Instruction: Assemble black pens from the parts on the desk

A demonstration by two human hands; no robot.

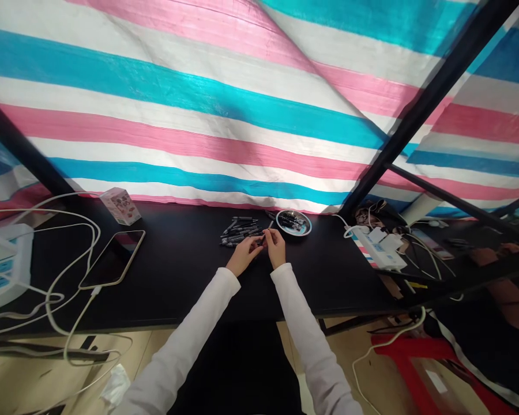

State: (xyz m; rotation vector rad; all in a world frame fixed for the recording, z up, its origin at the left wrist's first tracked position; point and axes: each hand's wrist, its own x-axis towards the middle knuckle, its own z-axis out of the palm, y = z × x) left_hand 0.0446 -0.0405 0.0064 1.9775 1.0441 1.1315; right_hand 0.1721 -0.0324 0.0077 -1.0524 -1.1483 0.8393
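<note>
My left hand (244, 255) and my right hand (275, 248) meet over the black table, fingers closed around one slim dark pen (264, 235) whose light tip points up and away. Just beyond my left hand lies a loose pile of black pens (239, 230), several of them side by side. Close behind my right hand stands a round bowl (308, 231) with a pale rim, holding more dark pens or pen parts. The fingers hide much of the held pen.
At the left are a phone (113, 259) on a charging cable, a small pink box (120, 206) and a white device (8, 262) with tangled cables. A power strip (383, 251) lies at the right, beside a black frame post (398, 138). Another person's arm (508, 282) shows far right.
</note>
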